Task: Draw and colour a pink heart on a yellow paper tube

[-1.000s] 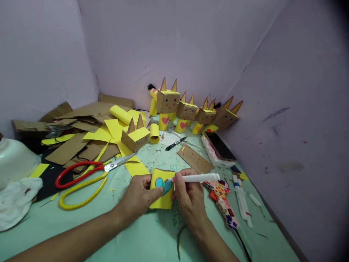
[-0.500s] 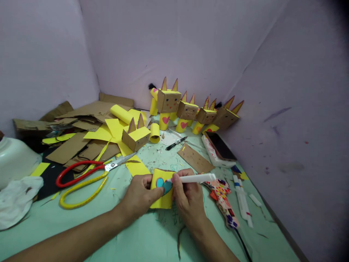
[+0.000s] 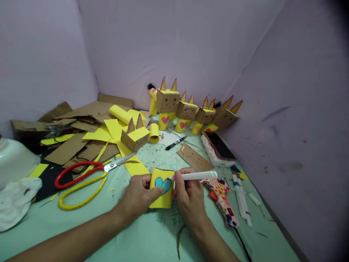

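Observation:
My left hand [image 3: 139, 194] grips a yellow paper tube [image 3: 161, 200] from its left side, the thumb pressed over the front. On the tube's front is a blue heart [image 3: 165, 183] with a dark reddish outline. My right hand [image 3: 190, 196] holds a white marker [image 3: 200, 176], whose tip touches the heart's upper right edge. Some right fingers are hidden behind the tube. Just behind my hands lies a strip of brown cardboard [image 3: 195, 159], and a black pen [image 3: 176, 143] is farther back.
Red-and-yellow scissors [image 3: 105, 168] lie left, before piled cardboard [image 3: 68, 153]. A boxy cardboard head [image 3: 135, 137] and a yellow tube [image 3: 154, 134] stand behind. Cardboard animal figures [image 3: 168, 102] line the wall. At right are a phone [image 3: 219, 145], a floral glue gun [image 3: 222, 203] and markers [image 3: 241, 200].
The marker tip has shifted slightly right along the heart's upper edge, and more of the outline shows. My left hand keeps its grip on the tube.

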Demonstrator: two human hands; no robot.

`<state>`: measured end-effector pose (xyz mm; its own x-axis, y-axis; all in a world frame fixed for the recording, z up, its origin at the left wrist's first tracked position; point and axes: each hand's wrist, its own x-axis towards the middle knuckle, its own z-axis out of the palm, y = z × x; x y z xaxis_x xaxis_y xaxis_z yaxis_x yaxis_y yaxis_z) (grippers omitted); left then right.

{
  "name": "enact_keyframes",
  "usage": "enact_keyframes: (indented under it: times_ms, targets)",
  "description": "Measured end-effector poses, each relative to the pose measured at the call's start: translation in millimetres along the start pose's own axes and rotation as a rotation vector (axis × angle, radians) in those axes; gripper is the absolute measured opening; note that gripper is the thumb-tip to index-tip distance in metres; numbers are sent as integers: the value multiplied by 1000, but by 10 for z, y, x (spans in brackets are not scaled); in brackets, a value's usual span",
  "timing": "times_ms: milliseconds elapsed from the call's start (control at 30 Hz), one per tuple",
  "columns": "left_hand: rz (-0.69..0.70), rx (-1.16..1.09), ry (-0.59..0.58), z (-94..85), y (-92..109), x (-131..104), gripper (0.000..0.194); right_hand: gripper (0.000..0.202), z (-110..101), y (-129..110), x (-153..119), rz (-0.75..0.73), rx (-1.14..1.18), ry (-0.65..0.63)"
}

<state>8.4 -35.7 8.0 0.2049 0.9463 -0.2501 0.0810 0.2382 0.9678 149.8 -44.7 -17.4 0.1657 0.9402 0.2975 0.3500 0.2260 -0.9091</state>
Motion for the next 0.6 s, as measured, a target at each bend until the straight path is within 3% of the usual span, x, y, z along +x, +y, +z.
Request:
enact_keyframes:
  times_ms: [233,600]
  targets:
    - [-54,-98,-27,-1,0,-21,21,20,-19,-28,10,-10,-35,21]
    - [-46,-89,41,10,31,-27,25,15,-35,8,-22,-109,-145,36]
